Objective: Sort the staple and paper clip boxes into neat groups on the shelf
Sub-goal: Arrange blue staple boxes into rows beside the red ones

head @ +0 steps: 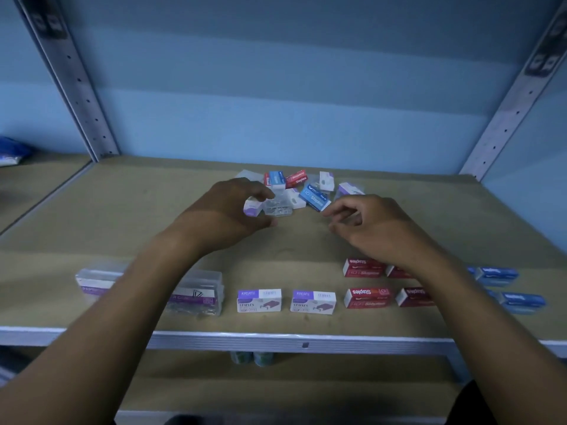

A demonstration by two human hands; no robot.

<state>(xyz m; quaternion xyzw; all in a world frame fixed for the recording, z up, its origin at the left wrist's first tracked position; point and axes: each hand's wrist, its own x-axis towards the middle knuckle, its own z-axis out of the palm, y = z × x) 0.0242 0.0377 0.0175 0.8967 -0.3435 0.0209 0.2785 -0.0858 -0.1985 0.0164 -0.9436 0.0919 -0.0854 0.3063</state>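
Above the tan shelf [122, 210] backed by a blue wall [276, 102], the left grip [228, 210] and right grip [368, 223] hover loosely curled, holding nothing, the unsorted box pile [306, 188] just beyond, sorted rows [313, 300] nearer.

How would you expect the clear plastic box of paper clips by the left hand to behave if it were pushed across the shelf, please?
The clear plastic box of paper clips looks rigid and lies flat, so it should probably slide, not tip. Its smooth walls may slip under the left hand. The loose clips inside would likely rattle and shift.
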